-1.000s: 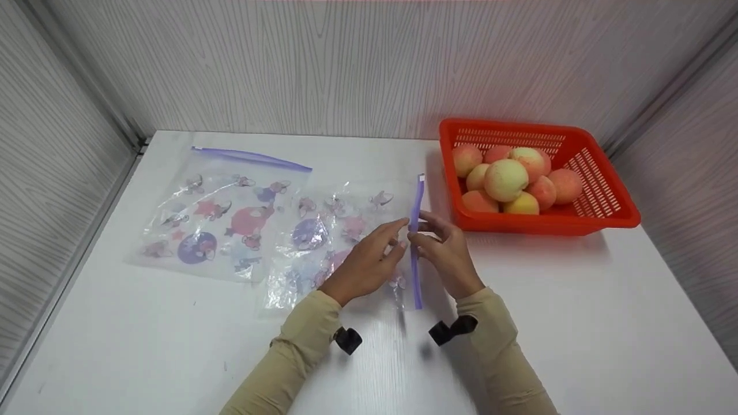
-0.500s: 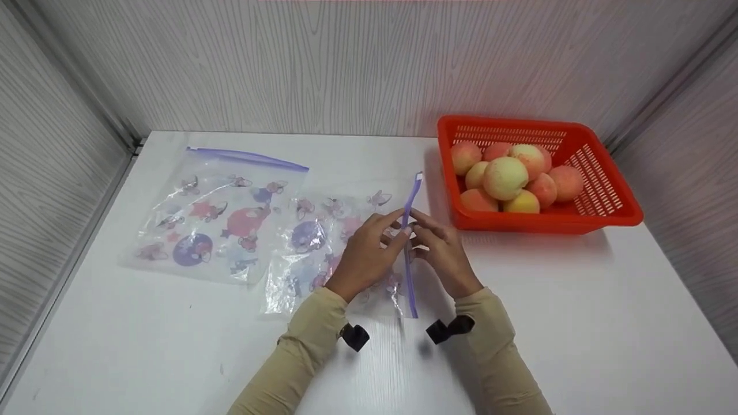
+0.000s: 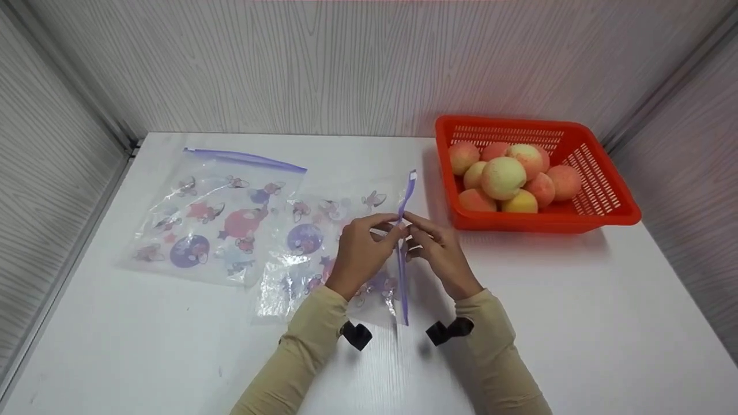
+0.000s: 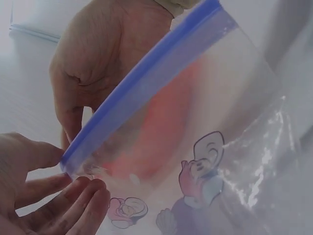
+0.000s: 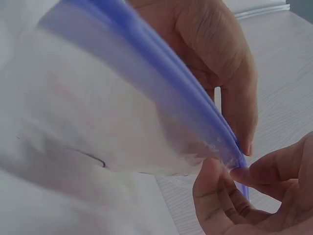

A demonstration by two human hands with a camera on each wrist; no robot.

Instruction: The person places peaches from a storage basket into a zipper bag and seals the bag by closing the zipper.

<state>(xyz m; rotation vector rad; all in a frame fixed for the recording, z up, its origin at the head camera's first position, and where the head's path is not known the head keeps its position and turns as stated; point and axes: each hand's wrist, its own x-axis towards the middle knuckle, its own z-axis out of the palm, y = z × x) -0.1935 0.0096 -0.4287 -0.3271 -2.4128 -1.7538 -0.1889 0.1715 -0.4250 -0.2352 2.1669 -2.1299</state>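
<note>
A clear zip bag (image 3: 305, 239) printed with purple and pink cartoon figures lies on the table, its purple zip edge (image 3: 403, 288) on the right side, lifted in the middle. My left hand (image 3: 362, 248) pinches this edge from the left, the bag between thumb and fingers in the left wrist view. From the right, my right hand (image 3: 443, 248) pinches the same edge, fingertips close to those of the left; in the right wrist view its fingers (image 5: 210, 186) bend round the strip. A white slider (image 3: 412, 175) sits at the strip's far end.
A second printed zip bag (image 3: 213, 230) lies flat on the left, its purple edge toward the back wall. At the back right stands a red plastic basket (image 3: 548, 222) holding several peaches (image 3: 504, 178). Grey wood-grain walls (image 3: 369, 69) enclose the table on three sides.
Both hands have drawn closer together on the zip edge, the left hand moving in to take hold of it. The strip has shifted slightly left and now bends at the fingers.
</note>
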